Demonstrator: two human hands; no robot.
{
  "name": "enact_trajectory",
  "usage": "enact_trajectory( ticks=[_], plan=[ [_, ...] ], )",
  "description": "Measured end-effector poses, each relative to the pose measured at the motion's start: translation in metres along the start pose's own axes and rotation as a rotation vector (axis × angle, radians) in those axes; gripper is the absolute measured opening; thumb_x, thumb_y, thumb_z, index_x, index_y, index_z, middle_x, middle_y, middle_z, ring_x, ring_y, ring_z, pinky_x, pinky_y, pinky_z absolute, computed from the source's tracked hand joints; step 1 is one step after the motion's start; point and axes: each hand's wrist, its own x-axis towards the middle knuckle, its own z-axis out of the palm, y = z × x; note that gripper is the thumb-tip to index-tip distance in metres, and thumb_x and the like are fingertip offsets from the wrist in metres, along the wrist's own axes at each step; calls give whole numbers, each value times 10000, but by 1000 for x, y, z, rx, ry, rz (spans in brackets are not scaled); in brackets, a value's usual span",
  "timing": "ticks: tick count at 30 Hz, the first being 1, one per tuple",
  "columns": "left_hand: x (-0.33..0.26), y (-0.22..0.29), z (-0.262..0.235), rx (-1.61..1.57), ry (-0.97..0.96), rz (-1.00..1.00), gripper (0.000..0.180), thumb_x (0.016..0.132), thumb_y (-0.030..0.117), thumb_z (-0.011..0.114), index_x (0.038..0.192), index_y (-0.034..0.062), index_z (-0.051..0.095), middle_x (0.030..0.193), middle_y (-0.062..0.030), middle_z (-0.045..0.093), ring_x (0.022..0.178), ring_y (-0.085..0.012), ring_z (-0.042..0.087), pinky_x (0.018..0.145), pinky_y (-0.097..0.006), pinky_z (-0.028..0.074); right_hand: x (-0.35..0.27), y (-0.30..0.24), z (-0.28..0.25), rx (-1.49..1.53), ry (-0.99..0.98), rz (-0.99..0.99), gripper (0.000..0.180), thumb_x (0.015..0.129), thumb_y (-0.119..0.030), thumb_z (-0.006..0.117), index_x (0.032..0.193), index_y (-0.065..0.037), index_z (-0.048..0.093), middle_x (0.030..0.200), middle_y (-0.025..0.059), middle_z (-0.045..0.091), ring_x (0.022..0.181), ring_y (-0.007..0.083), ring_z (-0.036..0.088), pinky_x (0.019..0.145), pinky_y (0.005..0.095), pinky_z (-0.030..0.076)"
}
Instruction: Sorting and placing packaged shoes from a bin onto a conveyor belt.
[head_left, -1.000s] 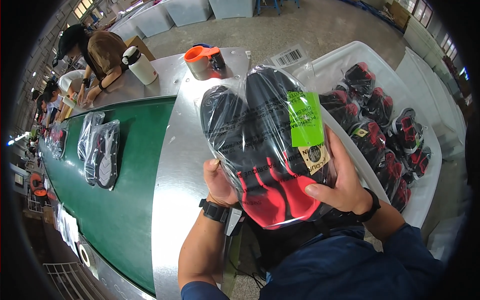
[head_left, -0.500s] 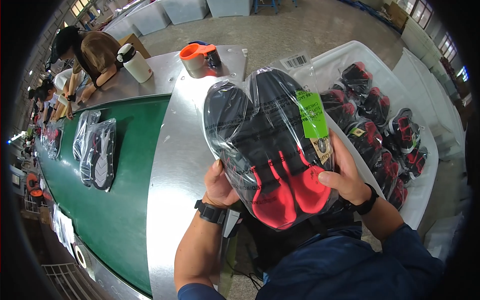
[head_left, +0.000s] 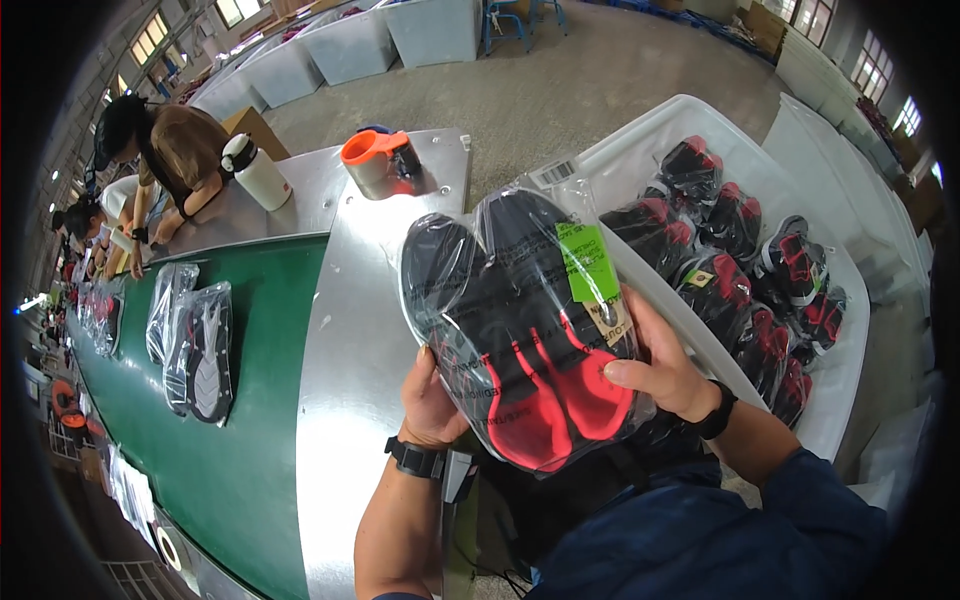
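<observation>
In front of me I hold a clear plastic bag with a pair of shoes [head_left: 520, 330], their black and red soles facing up. A green label [head_left: 588, 262] shows on the bag's right side. My left hand [head_left: 430, 400] grips the bag's left edge, thumb up along the side. On the other side my right hand [head_left: 655, 360] clasps it, the thumb pressed on the plastic near a red heel; the fingers behind are hidden. Right of the bag stands a white bin [head_left: 850, 400] with several bagged black and red shoes [head_left: 735, 220] in it.
A green conveyor belt [head_left: 260, 400] runs along my left, carrying more bagged shoes [head_left: 200, 350]. On the metal table are an orange-rimmed metal cup [head_left: 370, 170] and a white bottle [head_left: 262, 180]. Other people [head_left: 185, 145] stand along the belt; large translucent bins [head_left: 345, 50] line the back.
The bagged shoes and both hands sit slightly lower and further left in view. On the belt, the other bagged shoes also appear a little lower. My grip looks the same.
</observation>
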Motion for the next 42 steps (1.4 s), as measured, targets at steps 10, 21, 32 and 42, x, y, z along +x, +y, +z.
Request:
enact_trajectory(
  ticks=[10, 21, 32, 42],
  plan=[
    [2, 0, 0, -24, 61, -9, 630, 975, 456, 652, 1439, 47, 534, 1410, -155, 621, 1268, -323, 622, 1085, -502, 501, 0, -3, -1, -30, 26, -1, 1029, 833, -206, 760, 1616, 55, 145, 1589, 135, 367, 1476, 217, 353, 1231, 361, 239],
    [-1, 2, 14, 312, 129, -67, 852, 814, 451, 842, 1448, 11, 482, 1337, -114, 638, 1194, -251, 648, 1042, -402, 522, -5, 17, -16, 180, 75, 151, 905, 850, -263, 734, 1574, 30, 279, 1445, 116, 522, 1295, 185, 548, 1103, 345, 438],
    [6, 6, 31, 426, 84, -82, 864, 821, 284, 849, 1496, -23, 406, 1430, -105, 579, 1323, -230, 548, 1152, -394, 387, -5, 46, -36, 495, 37, 302, 745, 933, -271, 643, 1543, 23, 333, 1437, 159, 551, 1261, 235, 604, 1094, 388, 483],
    [4, 5, 28, 360, 157, -128, 705, 942, 330, 697, 1485, -23, 418, 1422, -140, 580, 1328, -277, 552, 1145, -440, 406, -17, 38, -38, 531, 144, 329, 553, 967, -260, 658, 1424, 12, 510, 1312, 113, 656, 1167, 183, 657, 1037, 346, 523]
  ],
)
